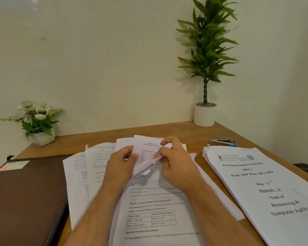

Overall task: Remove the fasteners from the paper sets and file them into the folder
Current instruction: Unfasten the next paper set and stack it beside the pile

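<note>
A set of white printed papers (146,153) is lifted off the desk in the middle, its lower corner curled up. My left hand (120,166) grips its left edge. My right hand (174,162) pinches the curled corner with thumb and fingers. No fastener can be made out there. Under my hands lies a loose spread of printed sheets (155,215). A closed dark brown folder (25,197) lies at the left. A thick paper set titled "Pre Examination Training" (267,189) lies at the right.
A grey and blue stapler (222,142) sits behind the right stack. A small white pot of flowers (41,132) stands at the back left, a tall plant in a white pot (204,114) at the back right. The wooden desk (185,134) meets a wall.
</note>
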